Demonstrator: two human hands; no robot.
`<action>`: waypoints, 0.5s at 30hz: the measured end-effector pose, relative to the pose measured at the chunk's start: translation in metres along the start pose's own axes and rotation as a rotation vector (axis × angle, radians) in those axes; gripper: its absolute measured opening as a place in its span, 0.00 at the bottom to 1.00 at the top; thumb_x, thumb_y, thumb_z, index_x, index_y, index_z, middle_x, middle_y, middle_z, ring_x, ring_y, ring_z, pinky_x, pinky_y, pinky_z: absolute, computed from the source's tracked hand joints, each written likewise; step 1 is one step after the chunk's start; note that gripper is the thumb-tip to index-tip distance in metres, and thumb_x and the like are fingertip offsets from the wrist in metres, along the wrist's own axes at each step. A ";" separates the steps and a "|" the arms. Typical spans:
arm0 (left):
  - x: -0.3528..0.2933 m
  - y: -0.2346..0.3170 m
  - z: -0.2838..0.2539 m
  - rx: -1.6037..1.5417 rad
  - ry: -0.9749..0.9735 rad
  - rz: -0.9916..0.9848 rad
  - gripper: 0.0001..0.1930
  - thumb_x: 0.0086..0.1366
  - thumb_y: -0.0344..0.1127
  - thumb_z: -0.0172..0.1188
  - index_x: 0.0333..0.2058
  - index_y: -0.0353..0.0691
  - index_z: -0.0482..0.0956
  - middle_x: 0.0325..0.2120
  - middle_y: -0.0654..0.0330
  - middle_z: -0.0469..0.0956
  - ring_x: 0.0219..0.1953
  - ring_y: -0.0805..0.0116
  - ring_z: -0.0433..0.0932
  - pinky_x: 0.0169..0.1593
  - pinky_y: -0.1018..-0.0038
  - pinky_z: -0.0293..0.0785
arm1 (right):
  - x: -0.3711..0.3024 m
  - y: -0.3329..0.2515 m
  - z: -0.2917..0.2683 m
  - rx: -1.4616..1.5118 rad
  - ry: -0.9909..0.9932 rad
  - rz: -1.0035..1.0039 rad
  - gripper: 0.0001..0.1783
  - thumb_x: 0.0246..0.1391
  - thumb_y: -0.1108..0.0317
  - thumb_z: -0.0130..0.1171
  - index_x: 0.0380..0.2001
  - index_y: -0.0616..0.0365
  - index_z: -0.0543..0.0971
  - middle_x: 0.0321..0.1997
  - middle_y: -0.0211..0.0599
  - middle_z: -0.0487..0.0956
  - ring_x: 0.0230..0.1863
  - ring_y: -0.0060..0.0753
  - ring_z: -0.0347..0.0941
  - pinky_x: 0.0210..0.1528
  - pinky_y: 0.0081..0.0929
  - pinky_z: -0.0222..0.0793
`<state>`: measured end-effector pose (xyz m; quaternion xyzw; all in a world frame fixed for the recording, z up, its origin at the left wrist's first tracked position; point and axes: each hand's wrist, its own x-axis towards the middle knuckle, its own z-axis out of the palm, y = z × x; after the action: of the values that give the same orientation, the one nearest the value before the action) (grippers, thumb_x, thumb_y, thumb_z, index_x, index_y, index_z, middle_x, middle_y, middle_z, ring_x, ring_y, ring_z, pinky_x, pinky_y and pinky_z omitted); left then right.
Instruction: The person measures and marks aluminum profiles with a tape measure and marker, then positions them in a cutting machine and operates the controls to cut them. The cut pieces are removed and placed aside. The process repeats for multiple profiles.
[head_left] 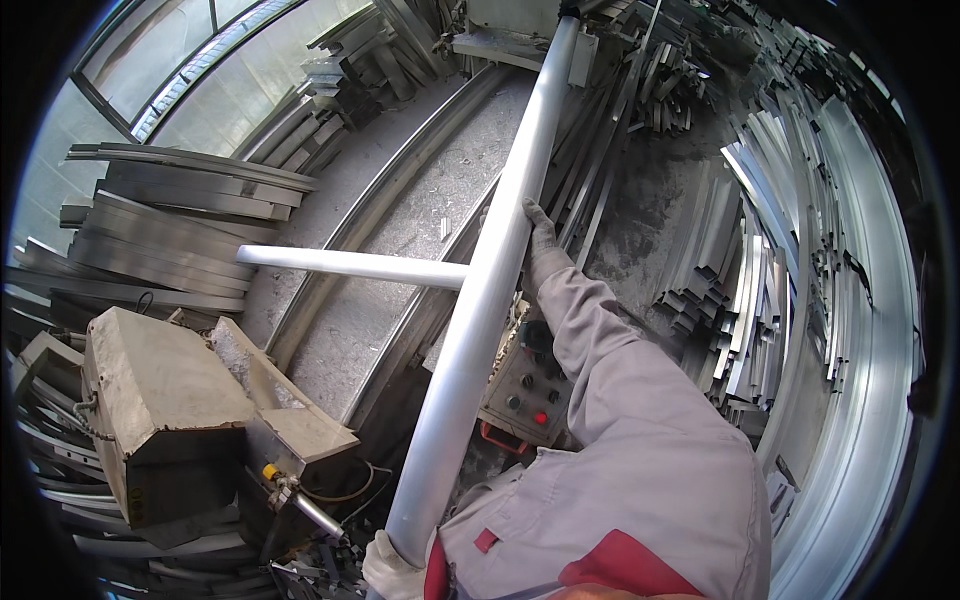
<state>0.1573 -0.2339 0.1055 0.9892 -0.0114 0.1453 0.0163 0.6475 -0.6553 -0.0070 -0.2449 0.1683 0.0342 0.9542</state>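
Observation:
A long, silver metal tube runs slantwise from the bottom, close against my body, to the far top. My right hand, in a pale work glove, is closed around its middle from the right side, with the fingers mostly hidden behind it. Down at the near end, my gloved left hand wraps the tube; part of it is cut off by my jacket. A thinner silver bar sticks out leftward from the tube, level with the middle. I cannot tell whether the two are joined.
Below my right forearm is a control box with knobs and a red button. A beige machine housing stands at left. Metal rails cross the dusty floor. Stacked profiles lie left; more bundled profiles lie right.

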 end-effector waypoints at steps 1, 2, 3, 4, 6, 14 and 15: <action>-0.012 -0.006 0.009 0.024 0.000 -0.022 0.41 0.62 0.53 0.72 0.68 0.47 0.66 0.42 0.52 0.81 0.38 0.49 0.80 0.42 0.50 0.75 | -0.002 0.009 -0.007 0.025 0.025 -0.034 0.36 0.55 0.46 0.73 0.57 0.62 0.78 0.42 0.49 0.84 0.39 0.53 0.84 0.44 0.52 0.85; -0.023 -0.011 0.019 0.047 0.002 -0.051 0.44 0.57 0.54 0.74 0.69 0.47 0.66 0.45 0.50 0.80 0.42 0.47 0.79 0.47 0.49 0.74 | -0.004 0.019 -0.012 0.038 0.087 -0.057 0.35 0.54 0.47 0.74 0.57 0.60 0.79 0.43 0.48 0.84 0.39 0.52 0.84 0.44 0.52 0.85; -0.038 -0.015 0.024 0.074 -0.005 -0.093 0.48 0.52 0.55 0.77 0.69 0.48 0.67 0.47 0.49 0.78 0.46 0.44 0.78 0.51 0.48 0.73 | -0.010 0.028 -0.019 0.013 0.108 -0.050 0.35 0.51 0.48 0.76 0.56 0.58 0.79 0.43 0.47 0.84 0.40 0.51 0.82 0.46 0.53 0.84; -0.060 -0.017 0.020 0.111 -0.020 -0.154 0.51 0.47 0.56 0.79 0.69 0.48 0.67 0.50 0.47 0.77 0.50 0.42 0.78 0.56 0.47 0.72 | -0.019 0.037 -0.026 -0.038 0.142 -0.046 0.36 0.50 0.48 0.77 0.56 0.58 0.79 0.45 0.47 0.84 0.44 0.53 0.81 0.49 0.58 0.82; -0.100 -0.024 0.011 0.021 -0.098 -0.272 0.47 0.45 0.41 0.79 0.65 0.45 0.67 0.50 0.48 0.75 0.52 0.41 0.75 0.59 0.46 0.69 | -0.054 0.057 -0.038 -0.062 0.066 -0.018 0.38 0.49 0.50 0.77 0.57 0.62 0.78 0.48 0.49 0.82 0.50 0.56 0.79 0.56 0.59 0.80; -0.230 -0.045 0.039 0.208 -0.175 -0.686 0.46 0.51 0.33 0.73 0.70 0.50 0.63 0.64 0.56 0.71 0.67 0.49 0.69 0.70 0.43 0.61 | -0.194 0.080 -0.008 -0.089 -0.551 0.078 0.45 0.46 0.57 0.79 0.65 0.62 0.72 0.56 0.49 0.80 0.57 0.53 0.79 0.64 0.59 0.78; -0.244 -0.040 0.045 0.258 -0.074 -0.726 0.47 0.52 0.32 0.72 0.72 0.50 0.61 0.67 0.55 0.69 0.69 0.48 0.67 0.71 0.42 0.59 | -0.214 0.077 0.002 -0.078 -0.673 0.101 0.48 0.47 0.57 0.79 0.69 0.60 0.68 0.60 0.50 0.77 0.61 0.53 0.76 0.69 0.62 0.72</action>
<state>-0.0620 -0.1908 -0.0087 0.9275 0.3571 0.0943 -0.0582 0.4356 -0.5828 0.0315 -0.2473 -0.1457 0.1668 0.9433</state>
